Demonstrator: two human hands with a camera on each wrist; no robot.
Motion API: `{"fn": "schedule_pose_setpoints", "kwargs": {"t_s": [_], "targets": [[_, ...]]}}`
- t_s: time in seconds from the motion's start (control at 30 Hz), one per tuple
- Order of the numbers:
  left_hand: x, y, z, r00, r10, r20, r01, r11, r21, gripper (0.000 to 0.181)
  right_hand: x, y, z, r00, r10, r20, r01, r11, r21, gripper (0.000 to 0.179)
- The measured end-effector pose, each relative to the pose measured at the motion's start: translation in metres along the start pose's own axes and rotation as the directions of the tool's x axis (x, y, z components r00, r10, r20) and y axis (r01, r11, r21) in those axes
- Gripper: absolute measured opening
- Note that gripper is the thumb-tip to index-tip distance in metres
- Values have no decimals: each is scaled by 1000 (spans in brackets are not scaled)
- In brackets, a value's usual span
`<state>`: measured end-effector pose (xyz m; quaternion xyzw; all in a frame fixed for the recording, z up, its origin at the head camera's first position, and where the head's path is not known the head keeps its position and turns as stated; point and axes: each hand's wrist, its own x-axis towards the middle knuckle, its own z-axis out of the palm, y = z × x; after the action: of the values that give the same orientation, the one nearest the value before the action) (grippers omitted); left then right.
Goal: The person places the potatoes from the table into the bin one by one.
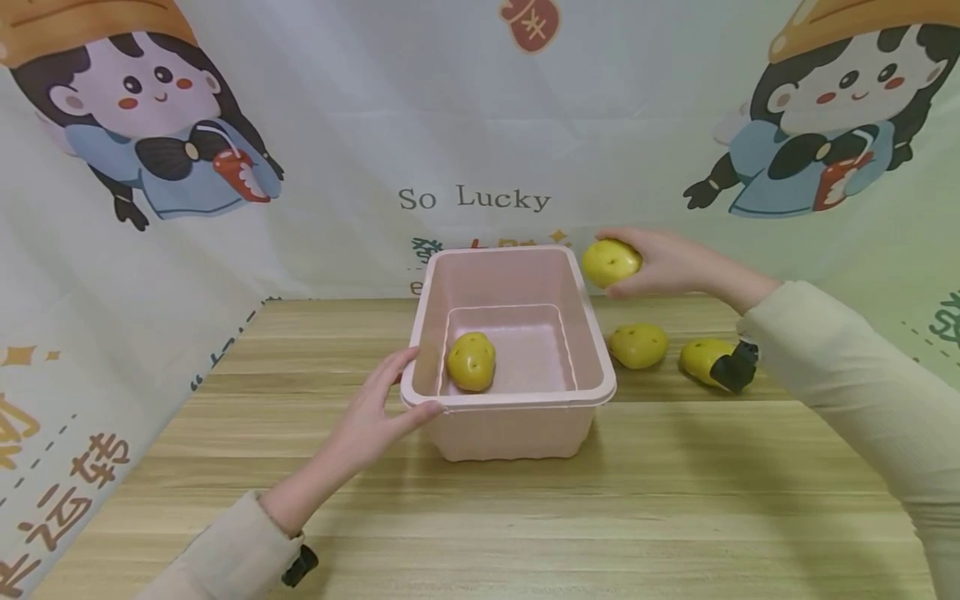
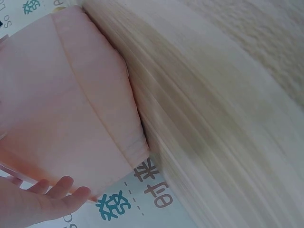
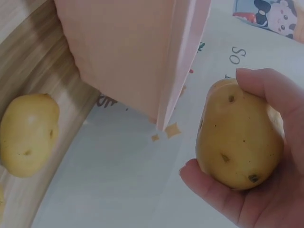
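One held potato (image 1: 612,263) so far, with the right hand's (image 1: 663,262) thumb and fingers wrapped round it, raised just off the right side of the pink plastic bin (image 1: 513,429). Left hand (image 1: 369,418) is loosely spread, touching the rim at the near-left corner. Score by my count: one binned potato (image 1: 471,362), and three not in yet, counting the nearer loose potato (image 1: 638,345) and the farther loose potato (image 1: 703,358) on the surface (image 1: 487,521) to the right.

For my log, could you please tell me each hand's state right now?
Left hand: open, touching the tub.
Right hand: holding a potato.
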<state>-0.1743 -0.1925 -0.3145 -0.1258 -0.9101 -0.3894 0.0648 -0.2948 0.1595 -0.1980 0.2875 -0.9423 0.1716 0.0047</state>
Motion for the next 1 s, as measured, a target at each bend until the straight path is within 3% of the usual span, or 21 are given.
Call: {"fn": "schedule_pose_setpoints", "kwargs": {"t_s": [0.33, 1.0], "targets": [[0, 1, 1, 1000, -4, 1, 4, 1000, -8, 75, 12, -14, -3, 999, -36, 13, 36, 999, -24, 74], [0, 1, 1, 1000, 11, -7, -11, 1000, -12, 74, 37, -39, 0, 998, -25, 52, 26, 1000, -4, 78]]}}
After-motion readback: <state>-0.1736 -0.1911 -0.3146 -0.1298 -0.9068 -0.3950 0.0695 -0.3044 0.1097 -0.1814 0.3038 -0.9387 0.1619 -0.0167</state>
